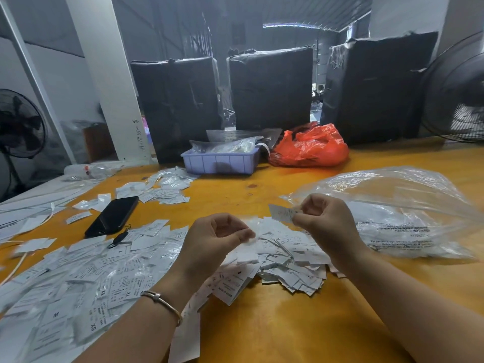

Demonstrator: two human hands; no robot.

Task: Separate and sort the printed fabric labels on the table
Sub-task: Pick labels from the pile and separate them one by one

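A heap of small white printed fabric labels (290, 260) lies on the yellow table (288, 323) just beyond my hands. My right hand (324, 224) pinches one white label (281, 213) between thumb and fingers, held above the heap. My left hand (214, 239) hovers over the heap's left side, fingers curled, pinching a small white label (250, 239) at the fingertips. More labels (78, 279) printed with sizes such as XS and XL spread across the table's left. A further loose group of labels (165, 187) lies farther back.
A black phone (112, 216) rests left of centre. A clear plastic bag (398, 210) lies at the right. Behind are a lilac tray (220, 161), an orange bag (311, 146) and three black-wrapped boxes (272, 90). Fans stand at both sides.
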